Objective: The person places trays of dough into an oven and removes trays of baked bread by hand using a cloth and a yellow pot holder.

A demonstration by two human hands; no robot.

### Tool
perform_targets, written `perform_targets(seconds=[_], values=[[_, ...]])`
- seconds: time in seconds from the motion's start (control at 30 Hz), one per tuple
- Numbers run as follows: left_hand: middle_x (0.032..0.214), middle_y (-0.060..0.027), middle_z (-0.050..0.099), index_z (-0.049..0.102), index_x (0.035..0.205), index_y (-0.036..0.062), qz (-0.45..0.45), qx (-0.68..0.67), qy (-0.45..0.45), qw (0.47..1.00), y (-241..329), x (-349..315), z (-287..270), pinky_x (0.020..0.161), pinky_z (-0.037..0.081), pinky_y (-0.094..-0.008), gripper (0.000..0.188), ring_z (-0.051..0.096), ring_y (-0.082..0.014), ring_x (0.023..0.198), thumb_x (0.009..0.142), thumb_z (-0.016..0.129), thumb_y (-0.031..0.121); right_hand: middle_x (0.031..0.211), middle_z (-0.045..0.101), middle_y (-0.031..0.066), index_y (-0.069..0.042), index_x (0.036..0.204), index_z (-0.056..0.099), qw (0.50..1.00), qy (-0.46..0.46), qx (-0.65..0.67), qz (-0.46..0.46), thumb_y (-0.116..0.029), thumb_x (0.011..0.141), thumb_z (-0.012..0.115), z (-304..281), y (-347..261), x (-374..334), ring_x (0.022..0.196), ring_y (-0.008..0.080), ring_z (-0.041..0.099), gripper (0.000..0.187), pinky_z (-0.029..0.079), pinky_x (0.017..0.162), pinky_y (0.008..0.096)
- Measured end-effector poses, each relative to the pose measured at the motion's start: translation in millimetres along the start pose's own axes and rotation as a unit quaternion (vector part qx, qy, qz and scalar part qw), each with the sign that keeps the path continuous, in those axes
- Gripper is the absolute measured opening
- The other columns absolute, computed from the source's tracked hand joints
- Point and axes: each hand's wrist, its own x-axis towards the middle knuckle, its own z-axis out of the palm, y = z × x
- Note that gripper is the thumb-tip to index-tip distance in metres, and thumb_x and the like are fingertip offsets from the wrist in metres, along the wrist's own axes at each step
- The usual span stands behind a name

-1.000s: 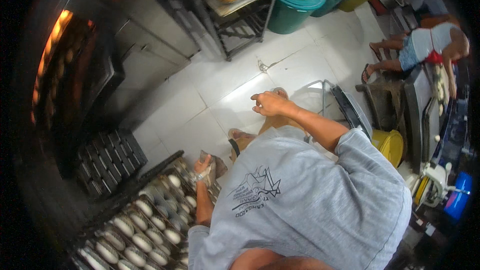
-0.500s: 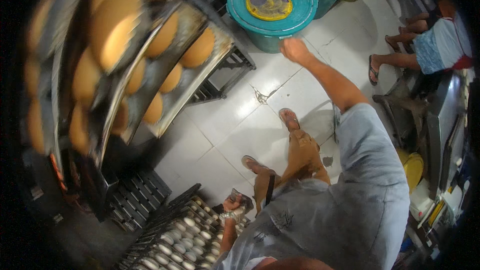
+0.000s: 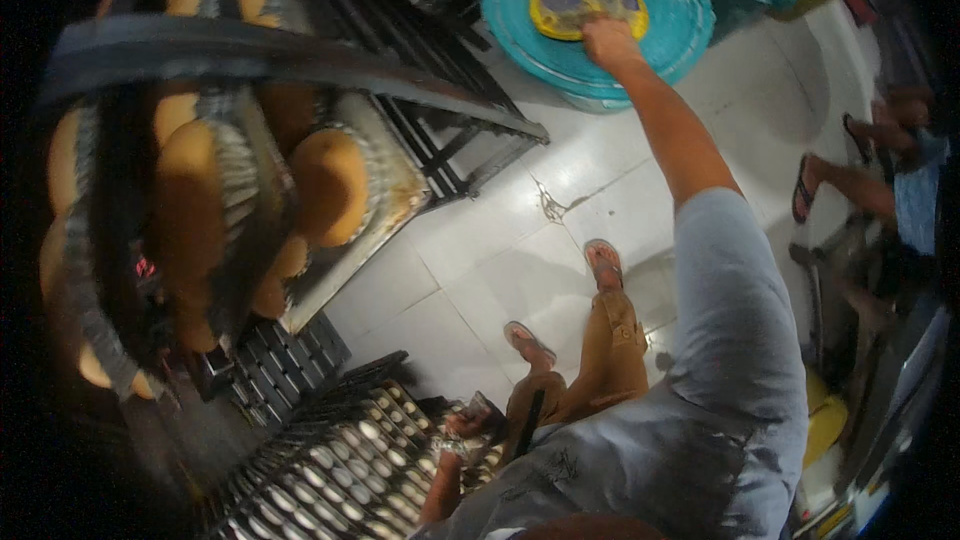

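My left hand [image 3: 465,426], low in the picture, is closed around a small greyish piece [image 3: 480,405], possibly cloth; its kind is unclear. A light band circles that wrist. Beside it stands a dark rack with trays of pale oval dough pieces [image 3: 360,465]. My right arm stretches forward, and my right hand [image 3: 610,40] is closed like a fist. It overlaps the near rim of a round yellow-edged lid [image 3: 565,2] lying on a large teal tub's lid [image 3: 515,15]. Whether it touches the yellow lid, or holds anything, I cannot tell.
At left, close to me, a tall dark rack [image 3: 300,65] carries trays of browned round breads [image 3: 332,185]. More tubs stand at the far right. Another person's legs in sandals [image 3: 845,185] are at right, near dark furniture. Pale floor tiles [image 3: 470,260] lie between.
The view has shifted, and the bread rack looms closer with a dark bar across it. My right hand has gone from the teal tub's near side to over the yellow lid's rim.
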Motion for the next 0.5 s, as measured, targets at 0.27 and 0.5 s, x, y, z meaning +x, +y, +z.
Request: perform_targets(seconds=[0.27,0.5], values=[[0.095,-0.0034,0.068,0.065,0.109,0.0064,0.077,-0.342,-0.085,0.933,109,15,-13,0.068,0.055,-0.0286,0.034,0.065,-0.0145,0.078,0.093,0.065,0.037,0.142,0.046,0.0230,0.004,0.141,0.040,0.936,0.069,0.306,-0.163,-0.012,0.097,0.049,-32,-58,-194,0.125,0.0381,0.049,0.048,0.036,0.108,0.0435],[0.122,-0.0054,0.058,0.044,0.138,0.0111,0.324,-0.604,-0.170,0.708,127,9,18,0.086,0.055,-0.0311,0.045,0.061,-0.0158,0.106,0.099,0.057,0.029,0.148,0.039,0.0147,-0.007,0.147,0.035,0.771,-0.237,0.576,-0.131,-0.021,0.095,0.057,-72,-297,-456,0.125,0.0235,0.047,0.058,0.042,0.101,0.0362]])
